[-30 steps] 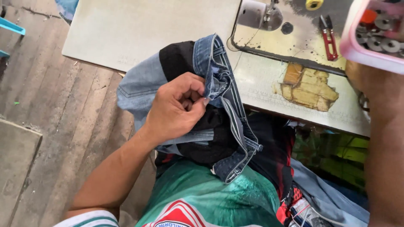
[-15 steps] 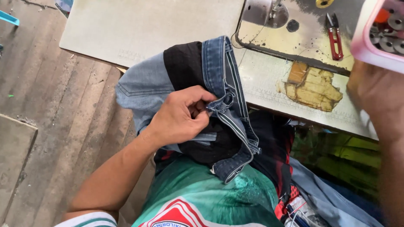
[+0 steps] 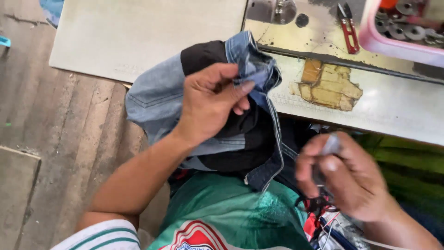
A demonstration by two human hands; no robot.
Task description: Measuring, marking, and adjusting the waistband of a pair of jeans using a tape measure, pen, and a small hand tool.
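My left hand [image 3: 210, 99] pinches the folded waistband edge of a blue denim and black garment [image 3: 157, 99] that lies bunched on my lap against the front edge of the sewing table [image 3: 397, 111]. My right hand [image 3: 344, 178] is low at the right, blurred, with its fingers closed around a small pale grey object that I cannot identify. The garment's stitched seam [image 3: 277, 139] hangs down between the two hands.
Red thread snips [image 3: 349, 28] lie on the worn metal machine bed [image 3: 319, 37]. A pink tray [image 3: 397, 44] of metal bobbins sits at the top right. A pale board [image 3: 138, 37] covers the table's left part. Wooden floor planks [image 3: 60, 134] are at the left.
My right hand came down from beside the pink tray to my lap, now holding a small object. My left hand lifted and gathered the denim edge higher.
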